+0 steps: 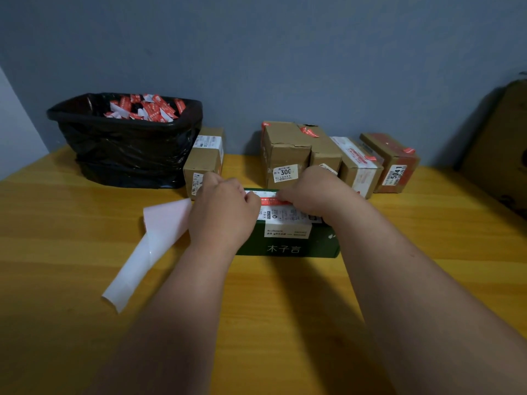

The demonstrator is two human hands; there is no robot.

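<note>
Subject: green box (288, 248), lying flat on the yellow worktop (285, 309) just in front of the person, with white characters on its near face.
Box top: a white shipping label (288, 215) folds over the near edge; a red strip (269, 201) runs along the far side of the label.
Left hand (225, 206): on the box's left end, fingers curled tight with the knuckles at the strip's left end; what they hold is hidden.
Right hand (310, 192): on the box's right end, fingers (282, 195) curled narrow, pinching the red strip.
Left of box: a curled white sheet (154, 240), lying on the worktop.
Rear left: black-lined bin (122, 149) holding red-and-white scraps (145, 108).
Rear centre and right: cardboard parcels (285, 149) along the grey wall (285, 52), one behind the left hand.
</note>
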